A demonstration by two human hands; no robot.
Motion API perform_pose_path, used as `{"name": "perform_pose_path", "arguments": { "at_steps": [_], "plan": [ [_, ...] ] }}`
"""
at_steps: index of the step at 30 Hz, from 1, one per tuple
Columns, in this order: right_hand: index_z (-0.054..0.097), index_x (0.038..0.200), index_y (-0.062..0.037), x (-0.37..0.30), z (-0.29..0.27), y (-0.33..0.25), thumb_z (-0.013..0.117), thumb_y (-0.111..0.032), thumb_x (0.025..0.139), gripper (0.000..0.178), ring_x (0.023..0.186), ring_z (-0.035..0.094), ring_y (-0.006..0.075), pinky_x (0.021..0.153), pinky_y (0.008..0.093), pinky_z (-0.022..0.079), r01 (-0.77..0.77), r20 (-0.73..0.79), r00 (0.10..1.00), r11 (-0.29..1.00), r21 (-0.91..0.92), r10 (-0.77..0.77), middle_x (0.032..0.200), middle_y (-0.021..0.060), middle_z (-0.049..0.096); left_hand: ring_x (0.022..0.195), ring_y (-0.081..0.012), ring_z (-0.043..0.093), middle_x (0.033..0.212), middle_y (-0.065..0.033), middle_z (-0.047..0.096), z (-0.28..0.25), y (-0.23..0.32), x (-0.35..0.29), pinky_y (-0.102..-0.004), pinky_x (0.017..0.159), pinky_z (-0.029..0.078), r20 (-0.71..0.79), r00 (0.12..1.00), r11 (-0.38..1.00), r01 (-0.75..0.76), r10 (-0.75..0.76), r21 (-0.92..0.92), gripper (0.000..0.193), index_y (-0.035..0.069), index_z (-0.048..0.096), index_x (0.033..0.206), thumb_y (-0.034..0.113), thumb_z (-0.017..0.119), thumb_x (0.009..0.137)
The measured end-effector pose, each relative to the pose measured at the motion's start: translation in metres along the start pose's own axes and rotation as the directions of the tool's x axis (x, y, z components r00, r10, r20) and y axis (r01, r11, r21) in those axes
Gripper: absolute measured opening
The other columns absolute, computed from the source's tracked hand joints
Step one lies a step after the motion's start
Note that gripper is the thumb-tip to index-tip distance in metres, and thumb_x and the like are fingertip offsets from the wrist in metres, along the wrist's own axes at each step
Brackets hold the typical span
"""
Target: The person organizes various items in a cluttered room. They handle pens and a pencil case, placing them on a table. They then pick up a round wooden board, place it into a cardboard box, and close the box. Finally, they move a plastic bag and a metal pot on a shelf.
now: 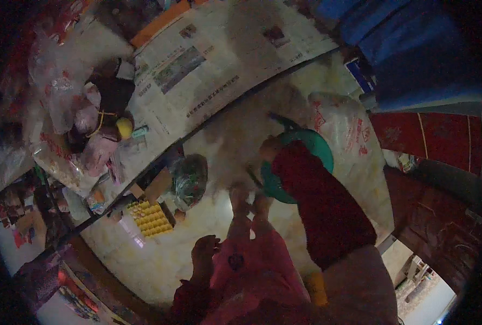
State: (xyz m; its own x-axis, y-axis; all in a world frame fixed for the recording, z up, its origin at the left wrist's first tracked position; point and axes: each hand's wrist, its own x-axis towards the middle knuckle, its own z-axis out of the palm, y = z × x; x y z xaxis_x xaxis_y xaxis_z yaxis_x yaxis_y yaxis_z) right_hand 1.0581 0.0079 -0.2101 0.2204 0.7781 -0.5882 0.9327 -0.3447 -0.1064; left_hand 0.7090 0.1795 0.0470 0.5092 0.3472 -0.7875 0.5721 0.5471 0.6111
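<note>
From the head view, I see someone bent over in a dim room, the right hand [270,147] reaching down to the green basin [319,143], which sits on the floor [227,138] just under and beside those fingers. They are too dark and blurred for me to tell whether they grip anything. A dark strip [283,121] juts out just beyond them at the basin's rim; what it is, I can't make out.

The left hand [204,254] hangs well apart from the basin, fingers loosely bent, with nothing visible in them. Ahead of these fingers and to their left are a yellow tray [151,219] and a bag of greens [192,181]. A clear bag [346,130] lies right of the right fingers, near the basin.

As for progress, I'd judge the work at the basin under way; how much is done or left, the dark hides.
</note>
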Motion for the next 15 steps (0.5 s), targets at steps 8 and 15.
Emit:
{"name": "perform_pose_path", "arguments": {
  "at_steps": [8,15],
  "plan": [
    [0.067,0.081,-0.0099,0.052,0.0,-0.012,0.053,-0.018,0.076,0.016,0.086,0.059,0.0289,0.092,0.045,0.041,0.014,-0.523,0.852,0.998,0.066,0.023,0.09,0.0112,0.063,0.087,-0.0235,0.063,0.101,-0.0137,0.063,0.006,0.005,-0.007,-0.0329,0.075,0.05,-0.022,0.997,0.997,-0.073,0.073,-0.011,0.033,-0.001,0.053,0.114,0.015,0.058,0.085],
    [0.064,0.084,-0.0101,-0.103,-0.119,-0.111,0.055,-0.018,0.077,0.014,0.084,0.059,0.0305,0.077,0.0473,0.046,0.073,-0.438,0.899,0.976,0.204,0.024,0.084,0.0099,0.059,0.099,-0.0209,0.055,0.113,-0.0125,0.056,0.006,0.123,-0.083,-0.0317,0.081,0.046,0.049,0.567,0.512,-0.776,0.823,0.369,0.027,0.001,0.054,0.112,0.002,0.056,0.085]
  ]
}}
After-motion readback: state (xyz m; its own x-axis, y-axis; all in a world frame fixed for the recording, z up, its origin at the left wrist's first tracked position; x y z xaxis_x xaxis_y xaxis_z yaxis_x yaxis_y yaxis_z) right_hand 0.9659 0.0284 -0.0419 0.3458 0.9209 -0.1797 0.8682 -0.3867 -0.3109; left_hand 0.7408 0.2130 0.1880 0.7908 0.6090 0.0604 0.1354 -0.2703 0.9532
